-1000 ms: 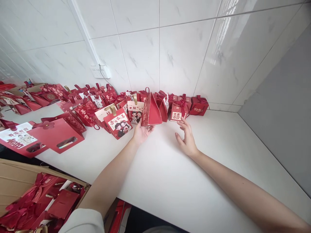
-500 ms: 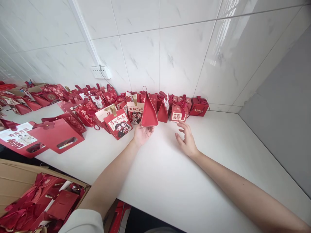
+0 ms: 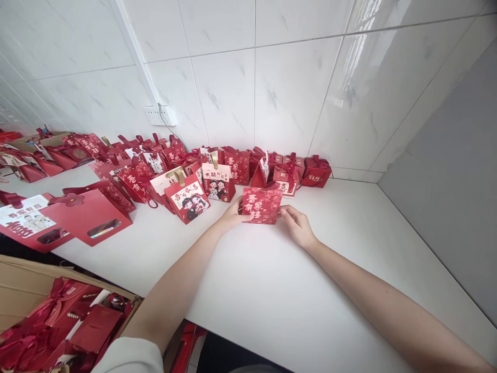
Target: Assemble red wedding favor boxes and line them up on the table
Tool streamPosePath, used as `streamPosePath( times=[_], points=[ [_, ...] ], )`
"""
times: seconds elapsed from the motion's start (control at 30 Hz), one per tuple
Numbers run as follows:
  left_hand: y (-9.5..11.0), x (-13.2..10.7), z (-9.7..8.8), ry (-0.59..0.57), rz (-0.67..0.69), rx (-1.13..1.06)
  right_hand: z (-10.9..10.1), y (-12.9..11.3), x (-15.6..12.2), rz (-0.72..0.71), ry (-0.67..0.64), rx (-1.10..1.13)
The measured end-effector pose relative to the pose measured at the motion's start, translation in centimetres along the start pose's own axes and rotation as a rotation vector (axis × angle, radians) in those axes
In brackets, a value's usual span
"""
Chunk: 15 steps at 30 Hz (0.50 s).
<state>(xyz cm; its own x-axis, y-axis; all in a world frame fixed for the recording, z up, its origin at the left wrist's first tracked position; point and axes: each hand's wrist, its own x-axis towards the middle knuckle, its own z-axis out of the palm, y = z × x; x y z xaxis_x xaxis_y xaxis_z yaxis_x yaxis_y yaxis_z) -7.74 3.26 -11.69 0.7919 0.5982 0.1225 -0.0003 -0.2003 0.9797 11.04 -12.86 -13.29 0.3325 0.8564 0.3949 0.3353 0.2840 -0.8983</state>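
Observation:
A small red gift box (image 3: 261, 205) with gold characters on its front stands on the white counter (image 3: 279, 290), held from both sides. My left hand (image 3: 232, 217) grips its left edge with fingers pinched. At the box's right lower corner my right hand (image 3: 297, 225) pinches it with thumb and fingers. Behind it a row of similar red gift boxes (image 3: 236, 167) with ribbons lines the tiled wall.
Larger red gift bags (image 3: 91, 215) lie on the counter at the left. A cardboard carton (image 3: 23, 290) full of flat red boxes sits below the counter's front edge. A wall socket (image 3: 161, 115) is above the row. A grey panel (image 3: 446, 171) closes the right side.
The red box was turned from showing its plain side to showing its printed front and came closer to me. My right hand, open before, closed on its right corner.

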Motion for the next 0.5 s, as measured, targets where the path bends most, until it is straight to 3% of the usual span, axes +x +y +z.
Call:
streamPosePath(
  times=[0.1, 0.17, 0.23, 0.3, 0.37, 0.5],
  points=[
    [1.2, -0.1, -0.3, 0.233, 0.057, 0.096, 0.0, -0.3, -0.2, 0.037, 0.030, 0.149],
    [3.0, -0.4, -0.5, 0.374, 0.170, 0.202, 0.0, -0.2, -0.1, 0.083, 0.105, 0.230],
    [5.4, -0.7, -0.4, 0.358, 0.289, 0.354, -0.1, 0.1, 0.0, 0.123, 0.166, 0.264],
    [7.7, -0.6, -0.1, 0.240, 0.342, 0.525, -0.3, 0.5, 0.3, 0.158, 0.193, 0.290],
    [9.4, -0.1, 0.5, 0.170, 0.322, 0.648, -0.5, 1.0, 0.6, 0.183, 0.203, 0.303],
    [10.7, 2.2, 1.7, 0.221, 0.247, 0.669, -0.6, 1.2, 0.8, 0.227, 0.207, 0.325]
  ],
)
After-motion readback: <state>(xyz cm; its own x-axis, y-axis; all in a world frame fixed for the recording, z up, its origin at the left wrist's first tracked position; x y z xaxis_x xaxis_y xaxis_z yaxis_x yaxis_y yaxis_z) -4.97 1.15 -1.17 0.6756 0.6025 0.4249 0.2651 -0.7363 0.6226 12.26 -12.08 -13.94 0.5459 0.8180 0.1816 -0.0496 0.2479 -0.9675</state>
